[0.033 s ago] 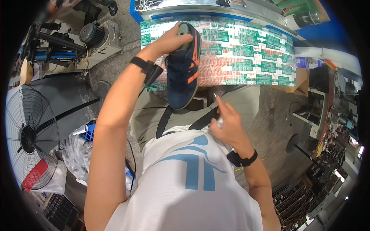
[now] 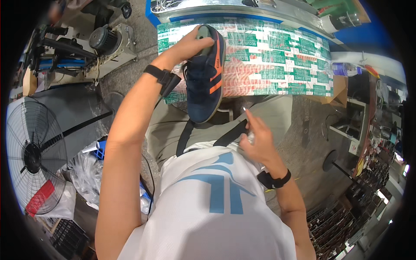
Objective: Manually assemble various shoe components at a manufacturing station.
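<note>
My left hand (image 2: 190,45) is closed on the heel end of a dark navy sneaker (image 2: 201,93), with the thumb over its collar. The sneaker has orange stripes on its side, dark laces and a pale sole edge. Its toe points toward me, above my lap. To the right of the toe, my right hand (image 2: 260,141) is closed around a slim tool (image 2: 245,109) whose shiny tip sticks out past the index finger. Most of that tool is hidden in the palm, so its kind is unclear. The tip is apart from the shoe.
A table surface (image 2: 277,65) covered in green-and-white printed tape and clear film lies ahead. Behind it runs a blue-edged metal bench (image 2: 216,15). A bottle (image 2: 346,69) lies at the right end. A floor fan (image 2: 32,158) and plastic bags (image 2: 86,177) are at left.
The sneaker has turned very slightly in my left hand. My right hand and its tool have shifted a little to the right.
</note>
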`<control>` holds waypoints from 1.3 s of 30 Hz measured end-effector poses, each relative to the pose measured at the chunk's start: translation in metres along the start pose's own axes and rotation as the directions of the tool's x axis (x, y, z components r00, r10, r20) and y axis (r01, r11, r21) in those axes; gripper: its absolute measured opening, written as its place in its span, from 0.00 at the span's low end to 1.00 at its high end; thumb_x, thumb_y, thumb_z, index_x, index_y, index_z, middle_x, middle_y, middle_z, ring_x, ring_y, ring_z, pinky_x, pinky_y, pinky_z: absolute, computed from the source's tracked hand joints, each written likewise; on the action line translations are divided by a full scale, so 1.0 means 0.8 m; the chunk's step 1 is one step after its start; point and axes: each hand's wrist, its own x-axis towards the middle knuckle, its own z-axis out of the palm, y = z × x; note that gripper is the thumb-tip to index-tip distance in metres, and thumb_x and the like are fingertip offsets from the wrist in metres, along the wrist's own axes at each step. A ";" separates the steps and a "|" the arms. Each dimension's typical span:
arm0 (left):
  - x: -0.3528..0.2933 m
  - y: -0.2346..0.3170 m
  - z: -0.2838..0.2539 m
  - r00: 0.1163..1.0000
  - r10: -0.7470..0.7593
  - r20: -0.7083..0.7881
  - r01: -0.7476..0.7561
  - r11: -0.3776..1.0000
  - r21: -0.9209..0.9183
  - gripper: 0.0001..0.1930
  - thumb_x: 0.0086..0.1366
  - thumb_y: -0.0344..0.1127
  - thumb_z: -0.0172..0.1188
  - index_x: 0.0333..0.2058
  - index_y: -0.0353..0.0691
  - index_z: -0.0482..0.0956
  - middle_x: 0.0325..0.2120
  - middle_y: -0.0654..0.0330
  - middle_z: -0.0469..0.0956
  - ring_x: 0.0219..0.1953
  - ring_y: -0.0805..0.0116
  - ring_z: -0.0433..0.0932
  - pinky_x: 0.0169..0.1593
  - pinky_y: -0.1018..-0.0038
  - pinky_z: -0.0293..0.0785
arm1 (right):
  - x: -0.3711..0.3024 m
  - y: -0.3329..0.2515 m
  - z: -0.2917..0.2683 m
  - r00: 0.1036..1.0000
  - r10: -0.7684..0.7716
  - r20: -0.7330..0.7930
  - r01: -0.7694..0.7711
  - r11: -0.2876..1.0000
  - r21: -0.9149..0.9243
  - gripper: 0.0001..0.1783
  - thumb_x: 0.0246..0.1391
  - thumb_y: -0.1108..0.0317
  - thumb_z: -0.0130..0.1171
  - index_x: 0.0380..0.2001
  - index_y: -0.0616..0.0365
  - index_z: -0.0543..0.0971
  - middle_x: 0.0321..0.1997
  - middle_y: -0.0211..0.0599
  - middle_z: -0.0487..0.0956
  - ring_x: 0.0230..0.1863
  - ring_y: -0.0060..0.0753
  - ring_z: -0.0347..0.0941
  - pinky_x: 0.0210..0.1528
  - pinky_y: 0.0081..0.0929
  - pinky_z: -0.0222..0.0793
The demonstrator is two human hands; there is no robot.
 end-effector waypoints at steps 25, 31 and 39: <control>0.002 0.034 0.037 0.998 -0.023 -0.051 0.039 0.936 0.351 0.47 0.63 0.53 0.71 0.71 0.24 0.69 0.57 0.38 0.84 0.58 0.47 0.84 0.63 0.60 0.80 | 0.066 -0.056 0.000 0.985 -0.170 -0.010 0.170 0.980 0.101 0.47 0.54 0.69 0.70 0.76 0.73 0.68 0.45 0.51 0.80 0.47 0.55 0.80 0.52 0.45 0.79; 0.006 0.043 0.033 0.998 -0.022 -0.061 0.032 0.986 0.165 0.44 0.63 0.49 0.75 0.72 0.31 0.72 0.55 0.45 0.86 0.54 0.57 0.86 0.60 0.64 0.82 | 0.163 0.022 0.054 0.931 0.076 -0.357 -0.012 0.984 0.177 0.39 0.61 0.63 0.69 0.72 0.70 0.72 0.54 0.61 0.85 0.56 0.65 0.82 0.62 0.50 0.78; -0.159 -0.024 0.011 0.932 -0.321 -0.165 0.192 0.828 -0.527 0.38 0.77 0.55 0.72 0.73 0.36 0.72 0.64 0.56 0.82 0.66 0.65 0.80 0.68 0.64 0.79 | 0.174 -0.022 0.082 0.998 -0.038 -0.058 0.052 0.962 0.267 0.46 0.62 0.55 0.68 0.77 0.71 0.69 0.58 0.60 0.84 0.62 0.64 0.80 0.64 0.51 0.76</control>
